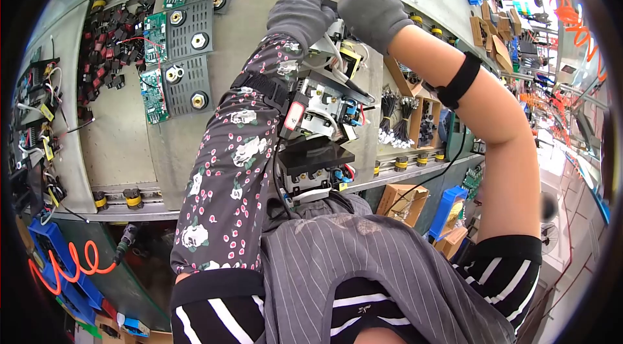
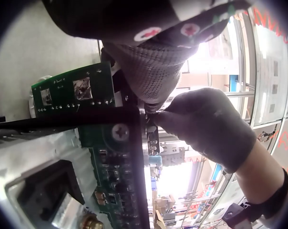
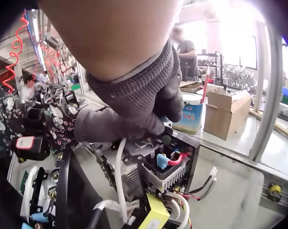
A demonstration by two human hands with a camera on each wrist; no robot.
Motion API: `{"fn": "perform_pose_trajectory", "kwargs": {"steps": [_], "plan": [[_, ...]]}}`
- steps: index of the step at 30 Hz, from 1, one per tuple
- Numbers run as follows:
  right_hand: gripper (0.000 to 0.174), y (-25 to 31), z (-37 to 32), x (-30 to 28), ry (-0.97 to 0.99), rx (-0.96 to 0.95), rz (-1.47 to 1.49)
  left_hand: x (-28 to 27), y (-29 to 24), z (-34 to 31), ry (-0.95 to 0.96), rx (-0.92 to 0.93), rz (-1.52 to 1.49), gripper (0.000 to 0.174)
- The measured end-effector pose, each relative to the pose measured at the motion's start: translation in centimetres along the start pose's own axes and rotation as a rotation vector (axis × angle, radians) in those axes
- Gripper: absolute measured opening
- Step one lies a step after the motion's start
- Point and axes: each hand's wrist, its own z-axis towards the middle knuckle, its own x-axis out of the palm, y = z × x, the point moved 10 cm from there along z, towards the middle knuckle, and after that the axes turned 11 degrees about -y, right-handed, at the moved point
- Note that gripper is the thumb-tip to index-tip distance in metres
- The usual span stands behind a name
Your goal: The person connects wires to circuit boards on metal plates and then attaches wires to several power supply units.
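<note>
In grey knit gloves, my left hand point(image 1: 298, 12) and right hand point(image 1: 373, 16) meet over the far end of a row of power units. Between them shows a small dark part point(image 1: 331, 5), pinched from both sides; its kind is mostly hidden by the gloves. Right under the hands, in the right wrist view, stands a power unit point(image 3: 175, 179) with a finned heat sink, a black frame and red and blue-sleeved leads. My left fingers lie along its top edge. The left wrist view shows my right fingertips close against the left glove, beside a green circuit board point(image 2: 63, 90).
More units point(image 1: 318, 110) stand between my arms, with white cables point(image 1: 331, 52) hanging loose. Grey perforated plates with green boards point(image 1: 188, 39) lie at left, beside a pile of small dark red and black parts point(image 1: 110, 45). Wire bundles point(image 1: 397, 117) and cardboard boxes point(image 1: 403, 201) are at right.
</note>
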Motion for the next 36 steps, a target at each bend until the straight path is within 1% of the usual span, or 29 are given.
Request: {"fn": "perform_pose_trajectory", "kwargs": {"steps": [1, 4, 5, 6, 8, 9, 10, 11, 12, 13, 14, 15, 16, 18, 19, 20, 21, 22, 23, 24, 26, 27, 28, 30, 31, 32, 34, 35, 36], "plan": [[0.012, 0.5, -0.4, 0.6, 0.117, -0.027, -0.004, 0.2, 0.0, 0.1, 0.006, 0.001, -0.004, 0.035], [0.013, 1.0, 0.1, 1.7, 0.170, -0.083, -0.086, 0.6, -0.1, 0.3, -0.002, 0.010, 0.004, 0.035], [0.015, 0.6, 0.3, 2.3, 0.228, -0.024, -0.082, 0.6, -0.2, 0.3, 0.007, 0.014, 0.003, 0.034], [0.015, 0.6, 0.6, 2.0, 0.231, -0.027, -0.081, 0.6, -0.3, 0.3, 0.015, 0.017, 0.001, 0.034], [0.018, -0.5, 1.1, 1.8, 0.258, 0.092, 0.020, 0.1, -0.3, 0.1, -0.013, 0.022, 0.000, 0.033], [0.021, -1.5, 1.1, 2.8, 0.318, 0.137, 0.090, 0.0, -0.2, 0.1, -0.007, 0.018, -0.010, 0.032], [0.023, -2.9, 1.1, 2.4, 0.126, 0.209, 0.238, -0.3, -0.3, 0.0, -0.001, 0.013, -0.023, 0.031], [0.024, -4.3, 0.2, 4.5, 0.204, 0.333, 0.463, 0.3, -0.2, -0.1, 0.109, 0.002, -0.077, 0.042], [0.025, -5.1, -0.7, 6.3, 0.282, 0.457, 0.688, 0.7, 0.1, -0.2, 0.108, -0.004, -0.083, 0.042], [0.025, -5.4, -1.2, 7.2, 0.287, 0.451, 0.687, -0.3, -0.5, -0.1, -0.057, 0.077, -0.119, 0.033], [0.025, -5.7, -2.1, 8.7, 0.308, 0.587, 0.947, -1.4, -1.0, -0.2, -0.222, 0.160, -0.152, 0.025], [0.025, -5.4, -2.7, 9.4, 0.323, 0.724, 1.210, -1.2, -0.8, -0.1, -0.201, 0.135, -0.144, 0.025], [0.025, -5.0, -3.0, 9.7, 0.324, 0.727, 1.212, -1.2, -0.9, -0.1, -0.197, 0.137, -0.143, 0.025], [0.022, -4.9, -4.5, 10.7, 0.241, 1.045, 1.574, -1.3, -0.8, 0.0, -0.196, 0.117, -0.143, 0.024], [0.024, -5.3, -4.2, 10.3, 0.245, 0.910, 1.449, -1.3, -0.9, -0.1, -0.191, 0.125, -0.139, 0.024], [0.024, -5.7, -3.9, 10.5, 0.240, 0.913, 1.452, -1.4, -0.8, -0.2, -0.190, 0.114, -0.148, 0.023], [0.025, -6.2, -3.0, 9.8, 0.201, 0.770, 1.304, -1.5, -0.8, -0.3, -0.188, 0.102, -0.159, 0.023], [0.028, -5.6, -2.2, 7.3, 0.165, 0.630, 1.151, -1.5, -0.8, -0.3, -0.187, 0.106, -0.161, 0.023], [0.032, -5.6, -2.0, 5.0, 0.149, 0.529, 0.819, -1.4, -1.0, -0.2, -0.181, 0.104, -0.173, 0.023], [0.032, -5.2, -1.5, 2.9, 0.149, 0.529, 0.818, -1.4, -0.9, -0.2, -0.175, 0.099, -0.186, 0.023], [0.029, -4.9, -0.6, 0.2, 0.210, 0.355, 0.244, -1.8, -0.9, -0.4, -0.177, 0.086, -0.199, 0.023], [0.034, -4.3, -0.3, -0.2, 0.228, 0.267, 0.209, -2.0, -0.8, -0.5, -0.178, 0.075, -0.214, 0.023], [0.034, -4.1, 0.0, 0.2, 0.231, 0.262, 0.210, -2.1, -0.8, -0.5, -0.177, 0.070, -0.214, 0.023], [0.033, -2.9, 0.6, 0.9, 0.261, 0.110, 0.080, -1.7, -1.0, -0.4, -0.111, 0.061, -0.196, 0.023], [0.034, -2.6, 0.7, 1.8, 0.380, 0.077, 0.012, -1.6, -0.9, -0.3, -0.097, 0.036, -0.158, 0.025], [0.034, -2.5, 0.9, 1.8, 0.382, 0.078, 0.010, -1.7, -0.9, -0.4, -0.097, 0.037, -0.160, 0.025], [0.030, -1.7, 1.1, 2.1, 0.395, 0.013, -0.053, -2.2, -1.1, -0.8, -0.070, 0.052, -0.185, 0.025], [0.030, -2.1, 1.3, 3.1, 0.397, 0.007, -0.053, -1.9, -0.9, -0.8, -0.068, 0.046, -0.186, 0.025], [0.030, -3.3, 1.3, 5.0, 0.388, 0.095, 0.127, -1.7, -0.8, -0.6, -0.098, 0.058, -0.173, 0.025]]}}
